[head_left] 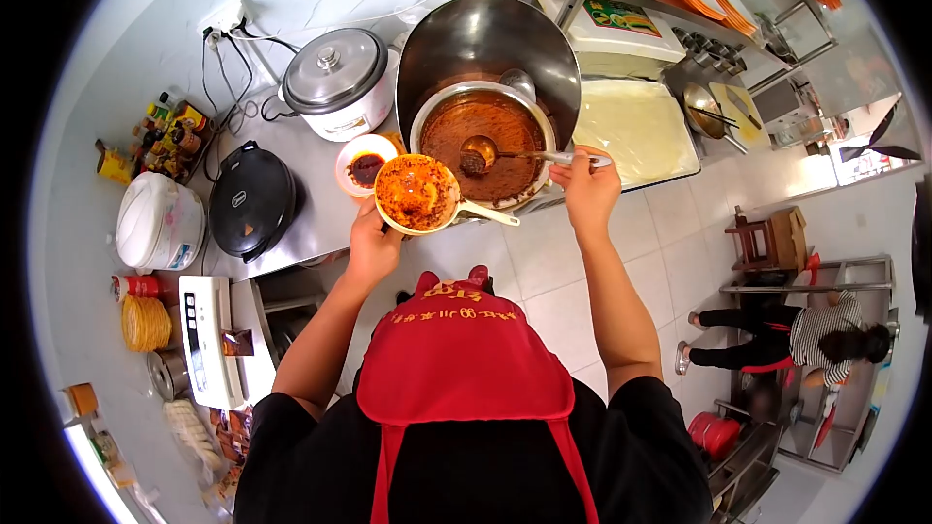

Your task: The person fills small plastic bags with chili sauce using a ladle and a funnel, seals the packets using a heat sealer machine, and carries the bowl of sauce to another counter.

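My left hand (373, 241) is closed around the left side of a cream-coloured dipper (493, 214) with a straight handle. Red-orange oily chili sauce (419, 190) coats the inside of the dipper. My right hand (586, 192) grips the handle of a metal ladle (529, 154). The ladle's bowl is over or in the dark red-brown sauce of a metal basin (419, 125); how deep it dips I cannot tell. The basin sits inside the mouth of a large, tilted steel pot (485, 34). A small white bowl (347, 160) with dark red liquid stands left of the dipper.
A rice cooker (335, 87) and a black electric griddle (250, 199) stand on the steel counter to the left. At the right lies a film-covered tray (631, 131), with a wok (707, 107) beyond. Another person (796, 335) stands by shelving at far right.
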Demonstrator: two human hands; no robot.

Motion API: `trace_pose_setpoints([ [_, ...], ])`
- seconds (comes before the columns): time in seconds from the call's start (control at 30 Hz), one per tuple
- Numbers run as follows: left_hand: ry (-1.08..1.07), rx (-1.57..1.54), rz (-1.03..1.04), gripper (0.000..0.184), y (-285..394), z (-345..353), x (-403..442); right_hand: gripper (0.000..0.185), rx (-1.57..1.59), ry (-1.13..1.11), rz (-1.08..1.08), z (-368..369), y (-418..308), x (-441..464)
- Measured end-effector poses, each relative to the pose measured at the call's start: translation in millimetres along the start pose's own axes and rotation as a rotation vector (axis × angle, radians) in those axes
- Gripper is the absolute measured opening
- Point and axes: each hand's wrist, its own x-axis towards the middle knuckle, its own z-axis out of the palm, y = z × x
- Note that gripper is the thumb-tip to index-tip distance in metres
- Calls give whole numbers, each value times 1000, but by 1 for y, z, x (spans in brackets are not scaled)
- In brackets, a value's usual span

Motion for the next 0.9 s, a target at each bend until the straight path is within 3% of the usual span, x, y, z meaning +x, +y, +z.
trace_pose_setpoints([
  [0.2,-10,20,26,27,-7,2,4,20,81,55,43,-8,-33,3],
  [0.53,-42,70,-12,22,-13,5,7,21,30,80,71,-12,-27,7],
  [0.9,-29,-44,-104,23,9,-2,32,22,86,-71,-258,10,-137,-45],
])
